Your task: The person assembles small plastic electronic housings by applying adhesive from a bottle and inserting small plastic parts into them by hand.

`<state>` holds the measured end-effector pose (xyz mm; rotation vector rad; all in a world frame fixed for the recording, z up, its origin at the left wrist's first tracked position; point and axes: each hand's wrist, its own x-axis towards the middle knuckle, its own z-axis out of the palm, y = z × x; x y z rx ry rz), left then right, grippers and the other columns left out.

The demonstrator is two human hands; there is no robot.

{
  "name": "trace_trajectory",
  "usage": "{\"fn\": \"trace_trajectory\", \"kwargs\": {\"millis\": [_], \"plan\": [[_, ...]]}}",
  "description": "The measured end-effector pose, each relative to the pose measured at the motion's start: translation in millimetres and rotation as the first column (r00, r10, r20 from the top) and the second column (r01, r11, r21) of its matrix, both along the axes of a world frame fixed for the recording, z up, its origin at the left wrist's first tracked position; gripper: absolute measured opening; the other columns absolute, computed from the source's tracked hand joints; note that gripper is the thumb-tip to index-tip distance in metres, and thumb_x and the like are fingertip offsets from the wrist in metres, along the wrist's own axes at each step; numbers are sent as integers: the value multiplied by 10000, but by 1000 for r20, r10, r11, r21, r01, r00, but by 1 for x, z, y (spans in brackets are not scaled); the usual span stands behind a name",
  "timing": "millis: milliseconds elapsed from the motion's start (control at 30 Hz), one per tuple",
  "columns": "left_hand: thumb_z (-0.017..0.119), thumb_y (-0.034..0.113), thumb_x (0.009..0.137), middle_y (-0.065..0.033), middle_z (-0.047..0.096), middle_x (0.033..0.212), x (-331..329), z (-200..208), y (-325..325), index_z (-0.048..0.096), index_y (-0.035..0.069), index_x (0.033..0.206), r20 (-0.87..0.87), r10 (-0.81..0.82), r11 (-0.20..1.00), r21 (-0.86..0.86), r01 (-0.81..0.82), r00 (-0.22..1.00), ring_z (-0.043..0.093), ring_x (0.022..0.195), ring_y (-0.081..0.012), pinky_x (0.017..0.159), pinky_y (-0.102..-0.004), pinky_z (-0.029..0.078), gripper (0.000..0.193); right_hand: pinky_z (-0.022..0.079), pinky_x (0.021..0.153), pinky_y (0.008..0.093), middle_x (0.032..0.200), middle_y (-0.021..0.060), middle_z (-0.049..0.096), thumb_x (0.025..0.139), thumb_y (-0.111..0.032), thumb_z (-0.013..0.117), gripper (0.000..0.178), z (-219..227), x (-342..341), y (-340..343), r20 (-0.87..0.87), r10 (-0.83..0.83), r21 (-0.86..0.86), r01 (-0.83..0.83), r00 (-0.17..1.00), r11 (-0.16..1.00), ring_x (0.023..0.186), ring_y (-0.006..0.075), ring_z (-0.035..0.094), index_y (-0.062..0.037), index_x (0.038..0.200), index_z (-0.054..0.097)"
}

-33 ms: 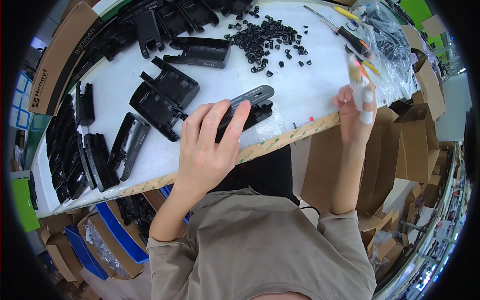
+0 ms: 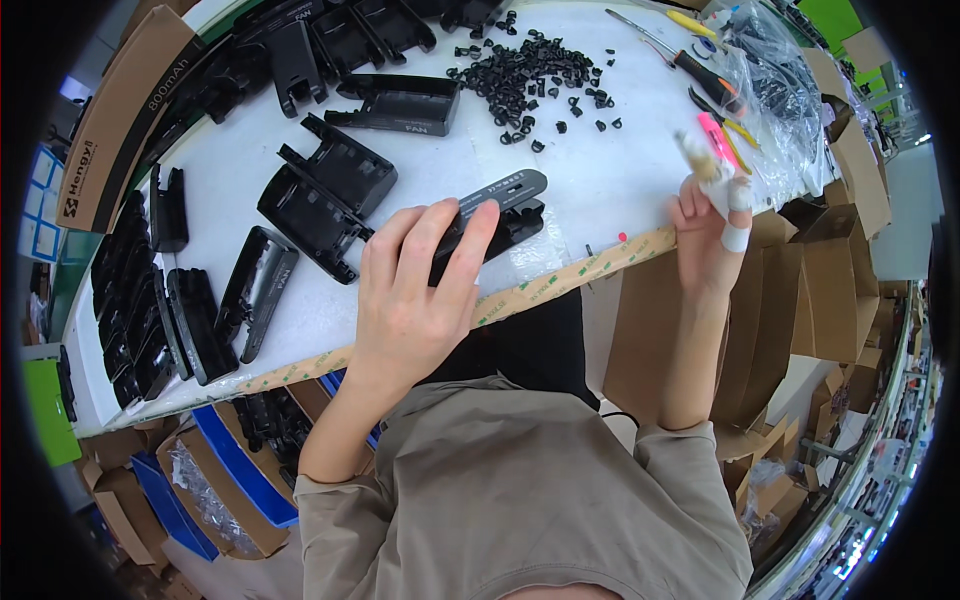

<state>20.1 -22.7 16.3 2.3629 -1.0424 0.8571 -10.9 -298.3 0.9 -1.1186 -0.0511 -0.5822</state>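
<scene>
My left hand (image 2: 415,280) is closed on a black plastic housing (image 2: 518,185) with a rounded end and a grey face, low over the white tabletop near its front edge. Two of its fingers lie over the housing's top. My right hand (image 2: 710,235) is raised above the table's right front edge, some way from the housing. White tape wraps parts of its fingers, and some fingers are curled in. A white shape with a beige tip stands up from it, smeared by motion; finger or held thing, I cannot tell which.
Black open housings (image 2: 330,190) lie left of my left hand, with more along the left edge. A heap of small black parts (image 2: 535,80) is at the back. A screwdriver (image 2: 705,80), pliers (image 2: 738,128), and a pink tool (image 2: 716,136) lie right. Cardboard boxes (image 2: 760,330) stand below.
The blurred upper part of my right hand has swung left, showing more of the pink tool behind it. My left hand and the housing look unmoved.
</scene>
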Motion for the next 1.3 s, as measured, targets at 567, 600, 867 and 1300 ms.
{"fn": "trace_trajectory", "kwargs": {"millis": [567, 600, 867, 1300], "plan": [[632, -28, 548, -126, 494, 1134, -3, 2, 0, 594, 84, 1150, -53, -14, 1000, 19, 15, 998, 482, 983, -299, 825, -378, 414, 614, 451, 610, 208, 751, 50, 646, 752, -146, 672, 177, 11, 12, 60, -176, -59, -491, -36, 983, 871, 666, 62, 568, 12, 770, 595], [632, -28, 548, -126, 494, 1134, -4, 2, 1, 594, 84, 1150, -55, -16, 1000, 21, 17, 998, 482, 983, -299, 825, -378, 414, 614, 449, 600, 205, 746, 46, 645, 749, -138, 673, 170, 12, 12, 60, -194, -46, -503, -59, 980, 862, 660, 62, 569, 12, 770, 595], [672, -35, 572, -131, 484, 1162, -5, 3, 1, 555, 69, 1186, -89, -14, 999, 43, 18, 996, 464, 1047, -316, 881, -398, 398, 633, 384, 463, 198, 555, -3, 522, 658, -252, 770, 346, 7, 19, 63, -84, -101, -548, 39, 991, 836, 525, 37, 473, -34, 693, 504], [627, -27, 557, -127, 496, 1131, -3, 2, 0, 588, 81, 1156, -45, -13, 1000, 28, 14, 999, 479, 991, -295, 823, -383, 411, 611, 435, 551, 196, 733, 42, 630, 749, -238, 667, 256, 11, 10, 57, -170, -75, -548, -30, 983, 836, 634, 60, 559, 4, 779, 588]]}}
